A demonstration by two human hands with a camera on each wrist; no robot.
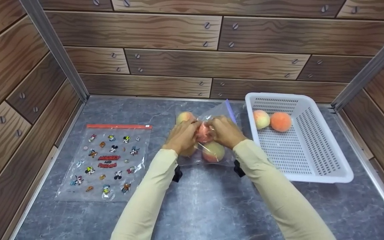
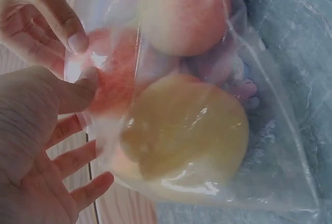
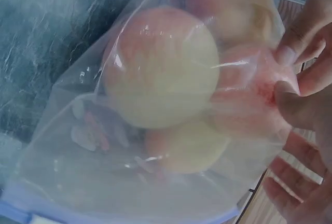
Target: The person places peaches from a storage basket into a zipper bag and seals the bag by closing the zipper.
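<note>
Both hands meet at mid-surface on a clear bag [image 1: 217, 133] of peaches [image 1: 213, 151]; the left hand [image 1: 182, 136] pinches the plastic by thumb and forefinger; the right hand [image 1: 225, 131] pinches it likewise; a white basket [image 1: 312, 156] stands just right; a cartoon-print bag [image 1: 107, 161] lies left.

The bag [image 1: 208, 140] at the centre is clear plastic with a blue-violet zip strip, and the peaches [image 3: 162, 73] inside are pale yellow flushed pink-red. At three o'clock, the basket [image 1: 312, 146] is white, holding one yellow-and-pink peach [image 1: 261, 119] and one plain orange fruit [image 1: 280, 121]. At nine o'clock, the flat bag [image 1: 108, 161] is clear with a red zip strip, small multicoloured cartoon figures and red lettering (too small to read surely). The sleeves [image 1: 145, 196] are cream. The tabletop [image 1: 212, 206] is grey marbled; the walls [image 1: 178, 66] brown wood-grain print.
</note>
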